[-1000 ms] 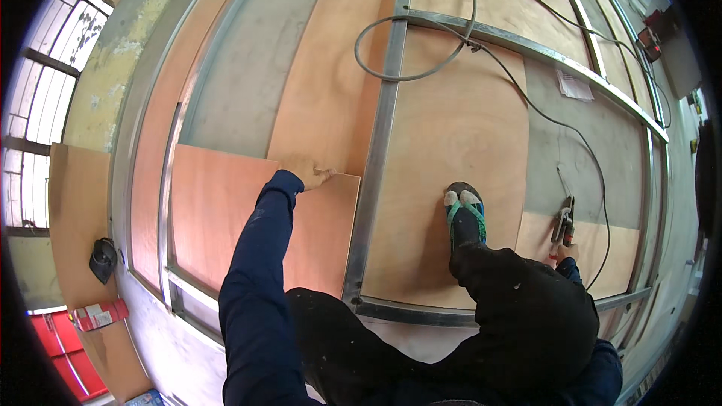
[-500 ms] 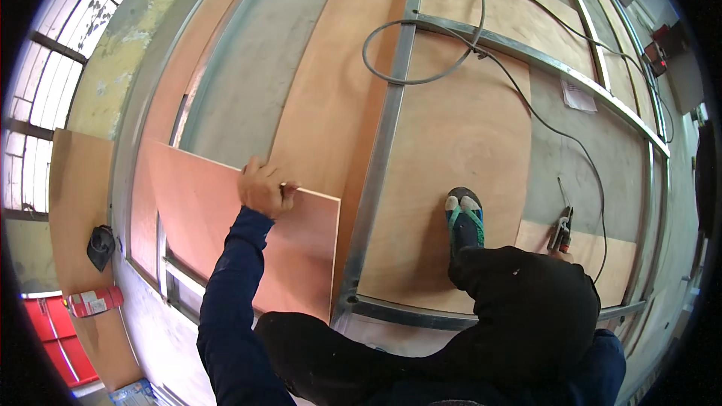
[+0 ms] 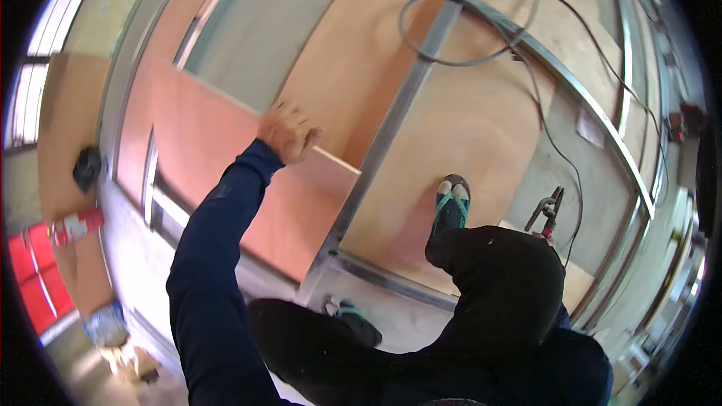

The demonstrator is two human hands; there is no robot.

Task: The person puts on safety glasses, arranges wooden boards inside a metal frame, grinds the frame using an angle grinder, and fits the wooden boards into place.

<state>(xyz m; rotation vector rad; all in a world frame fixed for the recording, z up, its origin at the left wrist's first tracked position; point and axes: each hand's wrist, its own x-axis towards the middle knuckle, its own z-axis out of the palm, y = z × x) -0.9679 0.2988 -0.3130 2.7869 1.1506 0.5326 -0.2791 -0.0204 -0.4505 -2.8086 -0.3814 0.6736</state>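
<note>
My left hand (image 3: 289, 135), in a dark blue sleeve, is closed at the upper edge of a reddish plywood panel (image 3: 218, 150). Motion blurs its fingers slightly. The panel lies over part of a metal frame (image 3: 406, 98), its near right corner close to a frame bar. At the right, a welding electrode holder (image 3: 550, 210) with metal jaws and a reddish handle juts out beyond my knee. My right hand (image 3: 543, 236) grips its handle; most of that hand is hidden behind my leg.
A grey cable (image 3: 538, 90) loops over the frame bars and runs toward my right hand. My sandalled foot (image 3: 453, 195) rests on a plywood sheet (image 3: 481, 120). At the left are a brown board (image 3: 71, 128), a dark cap-like item (image 3: 87, 168) and a red box (image 3: 37, 274).
My view has turned and shifted, and my other foot now shows below the frame. My left hand stays at the panel's edge. The electrode holder's jaws show at a different angle.
</note>
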